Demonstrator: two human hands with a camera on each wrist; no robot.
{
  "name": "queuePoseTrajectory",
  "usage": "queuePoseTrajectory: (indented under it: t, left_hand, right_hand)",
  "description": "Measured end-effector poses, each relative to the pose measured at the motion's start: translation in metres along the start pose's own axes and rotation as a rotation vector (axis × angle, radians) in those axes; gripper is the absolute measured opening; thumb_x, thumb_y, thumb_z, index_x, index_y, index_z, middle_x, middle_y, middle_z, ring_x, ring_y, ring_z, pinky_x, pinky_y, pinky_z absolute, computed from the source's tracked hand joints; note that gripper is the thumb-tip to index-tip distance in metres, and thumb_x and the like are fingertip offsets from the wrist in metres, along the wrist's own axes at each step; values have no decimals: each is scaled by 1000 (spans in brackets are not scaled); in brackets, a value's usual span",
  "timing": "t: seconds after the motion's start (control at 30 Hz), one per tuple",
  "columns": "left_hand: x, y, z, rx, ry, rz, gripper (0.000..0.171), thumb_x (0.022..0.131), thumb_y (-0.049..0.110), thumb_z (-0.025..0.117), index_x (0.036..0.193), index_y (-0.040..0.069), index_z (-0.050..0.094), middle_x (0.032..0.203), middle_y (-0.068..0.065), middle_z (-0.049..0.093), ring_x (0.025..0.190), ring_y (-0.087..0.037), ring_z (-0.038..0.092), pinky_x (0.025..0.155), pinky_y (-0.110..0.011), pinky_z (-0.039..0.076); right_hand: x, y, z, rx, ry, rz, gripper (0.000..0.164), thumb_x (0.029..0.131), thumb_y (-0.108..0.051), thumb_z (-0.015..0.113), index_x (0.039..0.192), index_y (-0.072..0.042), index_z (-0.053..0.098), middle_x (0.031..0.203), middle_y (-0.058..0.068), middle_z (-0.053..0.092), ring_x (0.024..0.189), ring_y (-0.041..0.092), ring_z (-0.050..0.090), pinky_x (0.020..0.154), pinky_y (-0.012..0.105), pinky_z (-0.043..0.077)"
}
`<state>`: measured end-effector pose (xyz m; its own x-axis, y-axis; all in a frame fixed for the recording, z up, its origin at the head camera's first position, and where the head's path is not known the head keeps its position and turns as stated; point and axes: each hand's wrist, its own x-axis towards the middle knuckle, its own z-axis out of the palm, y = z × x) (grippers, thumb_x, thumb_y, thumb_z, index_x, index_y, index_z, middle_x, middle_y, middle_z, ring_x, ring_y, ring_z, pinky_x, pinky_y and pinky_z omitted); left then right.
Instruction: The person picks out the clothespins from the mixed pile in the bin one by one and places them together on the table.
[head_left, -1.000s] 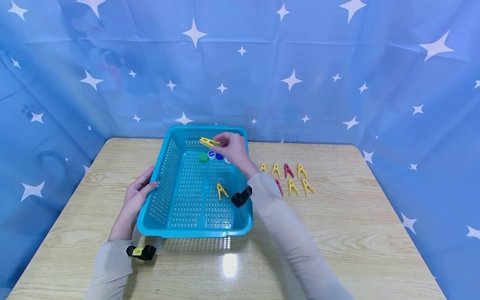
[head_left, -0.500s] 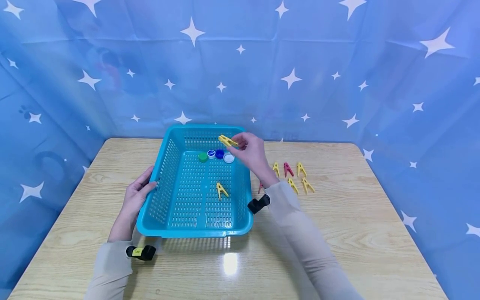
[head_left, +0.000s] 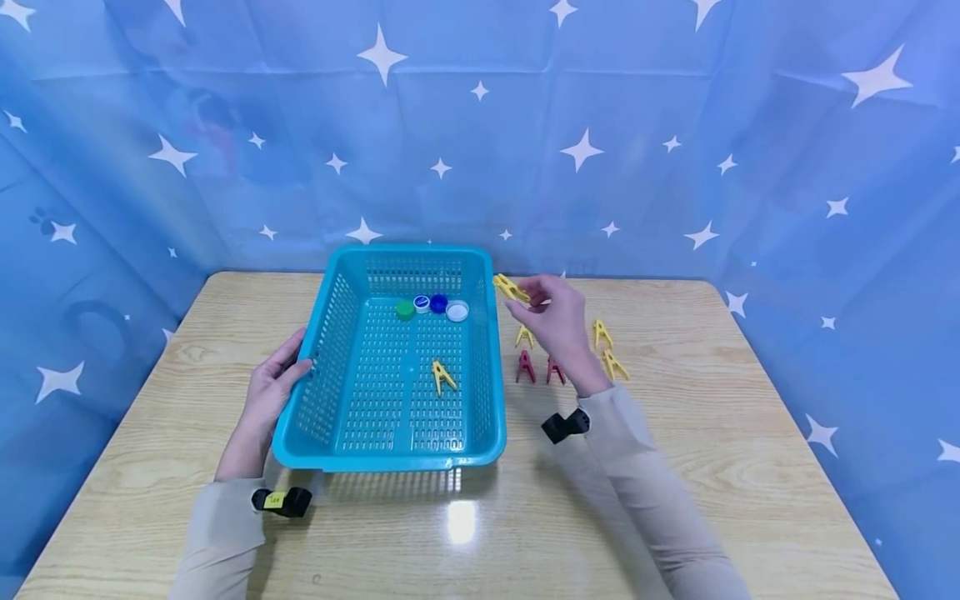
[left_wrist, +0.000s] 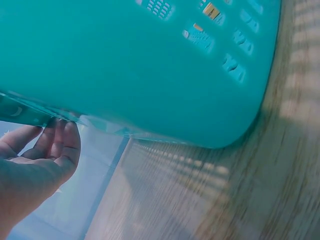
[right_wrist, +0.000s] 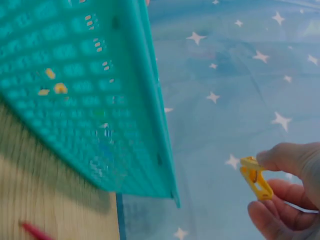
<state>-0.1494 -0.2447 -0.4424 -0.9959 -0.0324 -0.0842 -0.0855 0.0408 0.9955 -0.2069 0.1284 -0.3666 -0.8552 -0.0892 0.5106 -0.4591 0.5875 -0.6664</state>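
Note:
My left hand (head_left: 272, 385) grips the left rim of a blue-green perforated plastic basket (head_left: 390, 463). In the left wrist view its fingers curl up against the underside of that rim. My right hand (head_left: 561, 321) pinches a yellow clothespin (head_left: 512, 288) between thumb and fingertips, just right of the basket's far right rim. The right wrist view shows the held clothespin (right_wrist: 257, 180) apart from the basket wall. Another yellow clothespin (head_left: 442, 377) lies inside the basket. Red clothespins (head_left: 526, 367) and yellow clothespins (head_left: 615, 365) lie on the table beneath my right hand, which hides some of them.
Several bottle caps sit in the basket's far end, among them a green cap (head_left: 405, 311), a dark blue cap (head_left: 438, 304) and a white cap (head_left: 457, 312). The wooden table (head_left: 712, 467) ends at a blue star-patterned curtain (head_left: 420, 125).
My right hand has carried the yellow clothespin from over the basket's far end rightward, past its right rim. My left hand has kept its place on the basket.

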Motion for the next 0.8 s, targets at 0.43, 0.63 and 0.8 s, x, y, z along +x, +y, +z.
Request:
queuePoseTrajectory:
  t: [0.43,0.63,0.8]
  left_hand:
    - [0,-1,1,1,8,1,55,98,22,49,148,16,26,155,-5,19,140,-28,20,108,-45,25]
    - [-1,-1,1,3,4,12,55,98,22,49,148,15,26,155,-6,19,140,-29,19,107,-42,26]
    - [-1,-1,1,5,8,15,56,98,22,49,148,13,26,155,-6,20,140,-28,19,107,-37,27]
  right_hand:
    - [-35,25,-31,-96,25,105,19,80,-8,73,96,1,67,86,15,62,75,23,59,66,34,54]
    - [-52,36,-40,-135,15,138,20,79,-9,74,95,2,68,86,15,63,74,22,59,64,27,53]
    - [-67,45,-44,-140,-9,171,19,78,-6,75,93,3,68,82,16,63,72,23,59,61,16,48]
